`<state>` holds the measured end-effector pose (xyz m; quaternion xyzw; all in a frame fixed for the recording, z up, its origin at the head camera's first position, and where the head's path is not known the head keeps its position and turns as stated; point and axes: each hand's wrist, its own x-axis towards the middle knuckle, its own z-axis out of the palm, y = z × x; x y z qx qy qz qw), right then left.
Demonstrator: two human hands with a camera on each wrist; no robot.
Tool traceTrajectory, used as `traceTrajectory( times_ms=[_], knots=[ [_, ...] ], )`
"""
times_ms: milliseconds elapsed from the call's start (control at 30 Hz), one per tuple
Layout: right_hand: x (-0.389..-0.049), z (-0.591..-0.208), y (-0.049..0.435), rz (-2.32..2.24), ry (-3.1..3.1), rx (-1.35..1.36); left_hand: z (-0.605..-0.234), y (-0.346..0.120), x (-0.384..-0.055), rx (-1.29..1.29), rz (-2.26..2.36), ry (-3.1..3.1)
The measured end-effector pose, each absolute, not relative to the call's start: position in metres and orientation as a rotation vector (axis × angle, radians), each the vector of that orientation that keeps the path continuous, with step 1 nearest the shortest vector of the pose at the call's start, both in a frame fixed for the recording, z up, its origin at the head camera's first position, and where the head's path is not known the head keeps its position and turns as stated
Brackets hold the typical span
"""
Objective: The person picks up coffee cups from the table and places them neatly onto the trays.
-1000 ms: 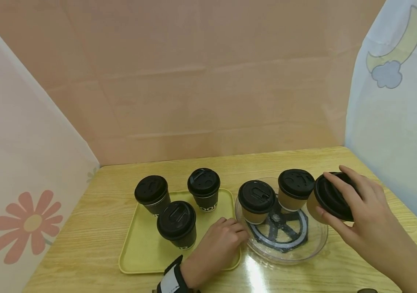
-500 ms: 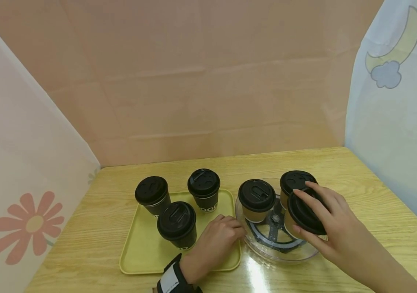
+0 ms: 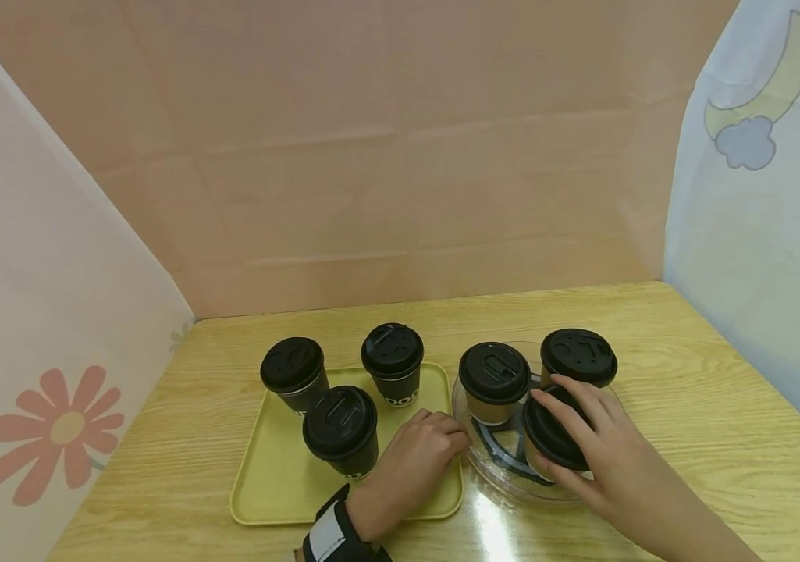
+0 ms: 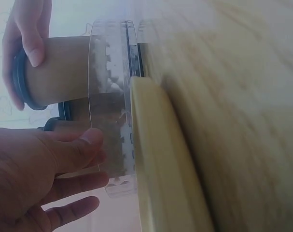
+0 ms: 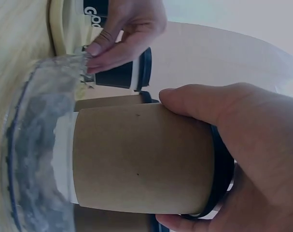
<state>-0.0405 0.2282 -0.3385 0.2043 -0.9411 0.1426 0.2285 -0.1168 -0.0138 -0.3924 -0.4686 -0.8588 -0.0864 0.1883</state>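
Note:
My right hand (image 3: 599, 449) grips a brown paper coffee cup (image 5: 141, 159) around its black lid (image 3: 552, 434). The cup stands upright in the near right part of a clear round tray (image 3: 498, 480), its base inside the tray wall in the right wrist view. Two other lidded brown cups share this tray: one cup (image 3: 494, 382) at the left, another cup (image 3: 577, 355) at the back right, partly hidden by my right hand. At the tray's left rim, my left hand (image 3: 424, 453) pinches the clear wall between thumb and fingers.
A yellow rectangular tray (image 3: 280, 499) lies left of the round one, under my left forearm. It bears three black lidded cups, the nearest black cup (image 3: 340, 429) close to that arm. A peach sheet (image 3: 400, 195) stands behind the wooden table (image 3: 161, 437).
My right hand has carried the brown cup leftward and nearer, from the round tray's right side to its near right part. The left hand has stayed at the rim.

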Motion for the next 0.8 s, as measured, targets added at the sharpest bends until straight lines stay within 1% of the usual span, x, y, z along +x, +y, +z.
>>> traceTrajectory(
  times_ms=[800],
  knots=[
    [-0.046,-0.357,0.224,0.375,-2.589,0.554,-0.391,-0.014,-0.118,-1.305,-0.227,-2.452]
  ],
)
